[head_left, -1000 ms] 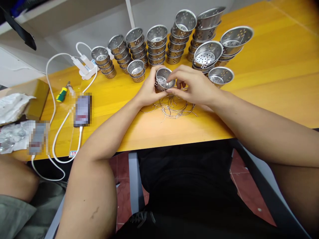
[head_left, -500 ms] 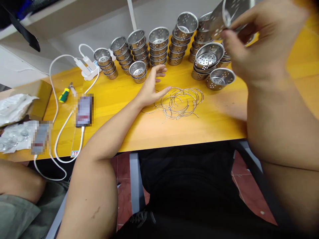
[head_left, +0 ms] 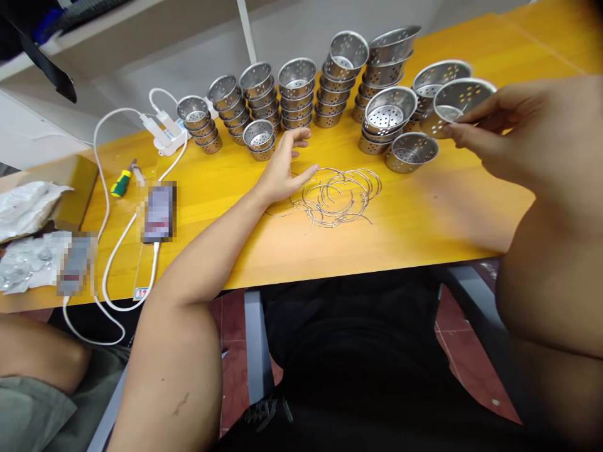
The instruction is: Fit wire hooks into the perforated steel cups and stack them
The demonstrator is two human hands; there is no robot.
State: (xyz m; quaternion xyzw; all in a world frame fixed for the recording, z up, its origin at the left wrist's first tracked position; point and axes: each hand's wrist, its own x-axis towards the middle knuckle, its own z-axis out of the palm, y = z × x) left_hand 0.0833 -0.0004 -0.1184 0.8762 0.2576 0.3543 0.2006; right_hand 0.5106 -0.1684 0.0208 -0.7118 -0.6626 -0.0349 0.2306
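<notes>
A perforated metal cup (head_left: pixel 443 113) is pinched at its rim by my right hand (head_left: pixel 509 129), over the right side of the desk. Behind it stands another perforated cup (head_left: pixel 440 74) on a short stack, partly covered. My left hand (head_left: pixel 282 169) lies on the desk with its fingers apart and nothing in them. Beside its thumb is a loose heap of thin metal wire rings (head_left: pixel 336 198). Between the heap and my right hand stand a single cup (head_left: pixel 412 152) and a small stack of cups (head_left: pixel 390 113), its top one tilted.
Several stacks of perforated cups (head_left: pixel 296 85) line the back of the desk (head_left: pixel 282 251). At left are a power strip (head_left: pixel 169 138) with white cables, a green-and-yellow-handled tool (head_left: pixel 121 183), two blurred phones (head_left: pixel 159 213) and plastic bags (head_left: pixel 28 257). Another person's leg (head_left: pixel 42 358) shows at lower left.
My right hand has come down and slightly right with the cup, which now sits lower and more upright. The stacks behind it are uncovered. My left hand has stayed in place.
</notes>
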